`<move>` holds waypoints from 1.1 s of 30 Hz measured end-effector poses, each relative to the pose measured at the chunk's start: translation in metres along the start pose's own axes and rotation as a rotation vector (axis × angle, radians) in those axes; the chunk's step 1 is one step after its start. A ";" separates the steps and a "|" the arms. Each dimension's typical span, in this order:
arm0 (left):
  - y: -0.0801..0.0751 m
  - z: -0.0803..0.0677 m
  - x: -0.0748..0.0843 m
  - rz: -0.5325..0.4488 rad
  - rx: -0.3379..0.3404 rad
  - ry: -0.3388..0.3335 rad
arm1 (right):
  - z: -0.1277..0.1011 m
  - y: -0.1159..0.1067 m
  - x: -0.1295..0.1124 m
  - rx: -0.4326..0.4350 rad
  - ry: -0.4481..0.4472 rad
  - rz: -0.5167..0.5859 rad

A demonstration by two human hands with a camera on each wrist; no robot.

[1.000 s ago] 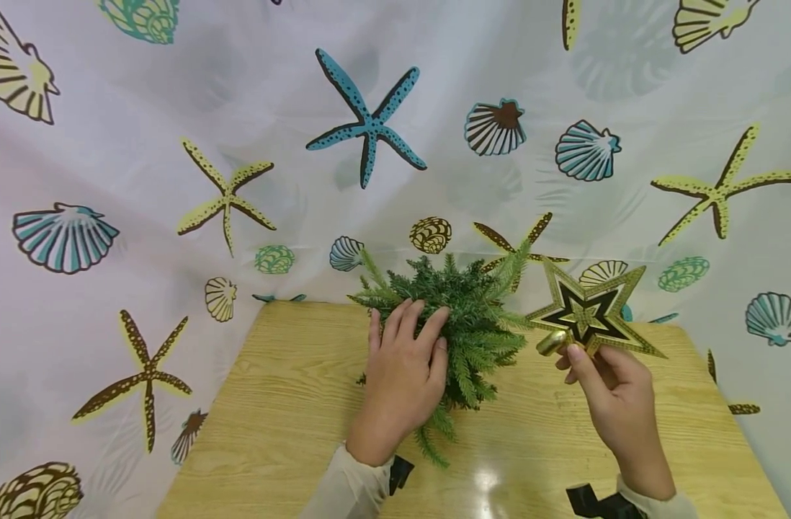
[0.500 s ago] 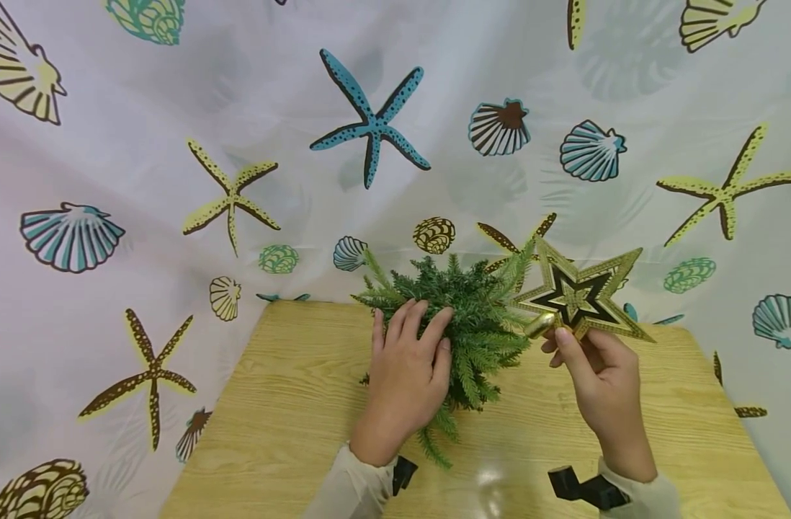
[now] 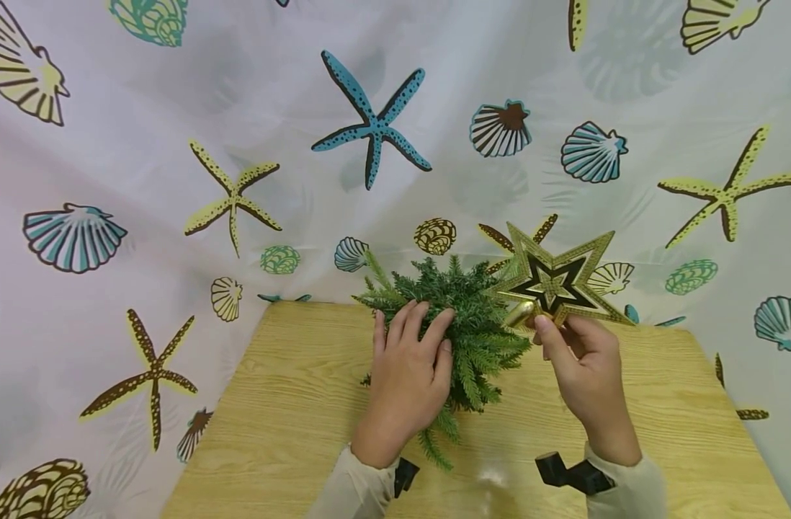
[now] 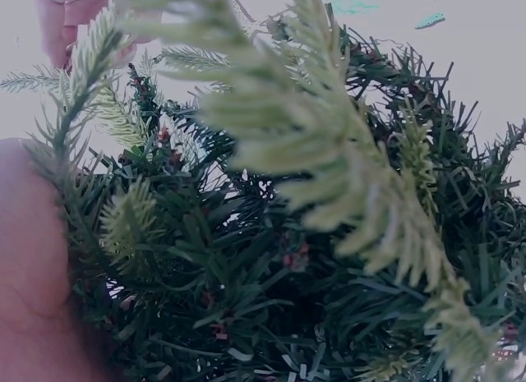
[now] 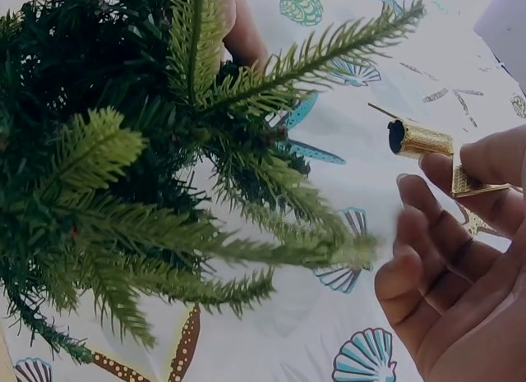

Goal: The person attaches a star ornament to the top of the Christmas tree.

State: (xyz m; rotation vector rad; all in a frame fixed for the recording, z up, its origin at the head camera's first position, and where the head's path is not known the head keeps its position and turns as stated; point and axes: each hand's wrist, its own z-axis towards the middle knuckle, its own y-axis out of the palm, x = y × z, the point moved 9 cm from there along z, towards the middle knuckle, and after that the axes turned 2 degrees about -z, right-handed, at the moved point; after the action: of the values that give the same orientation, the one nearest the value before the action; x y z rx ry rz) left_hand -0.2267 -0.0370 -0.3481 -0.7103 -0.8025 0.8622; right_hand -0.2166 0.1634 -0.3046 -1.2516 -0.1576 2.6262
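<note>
Left hand (image 3: 408,375), fingers spread, rests on the small green tree (image 3: 463,324). Right hand (image 3: 580,371) pinches the gold star topper (image 3: 554,285) by its tube, beside the tree's branches

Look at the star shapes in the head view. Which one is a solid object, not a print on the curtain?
The gold star topper, gripped by the right hand beside the small green tree; the others are flat starfish prints.

wooden table (image 3: 292,432), seashell-print curtain (image 3: 175,108)

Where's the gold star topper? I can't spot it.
In the head view, the gold star topper is right of centre, held by the right hand beside the small green tree.
</note>
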 end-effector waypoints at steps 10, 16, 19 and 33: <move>0.000 -0.001 0.000 -0.003 0.007 0.001 | 0.007 0.014 -0.003 -0.043 -0.017 0.017; -0.002 0.000 0.000 0.003 0.013 0.004 | 0.013 0.021 -0.002 -0.051 -0.014 -0.066; -0.002 0.000 0.000 0.000 0.012 0.005 | 0.016 0.025 -0.003 -0.054 -0.031 -0.085; -0.001 -0.001 -0.001 -0.004 0.013 -0.001 | 0.022 0.050 -0.029 -0.161 -0.014 -0.064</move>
State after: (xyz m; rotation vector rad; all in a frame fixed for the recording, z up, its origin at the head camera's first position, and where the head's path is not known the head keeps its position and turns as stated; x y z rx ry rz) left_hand -0.2261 -0.0385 -0.3480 -0.6961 -0.7982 0.8634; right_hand -0.2242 0.1083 -0.2785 -1.2546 -0.4125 2.6115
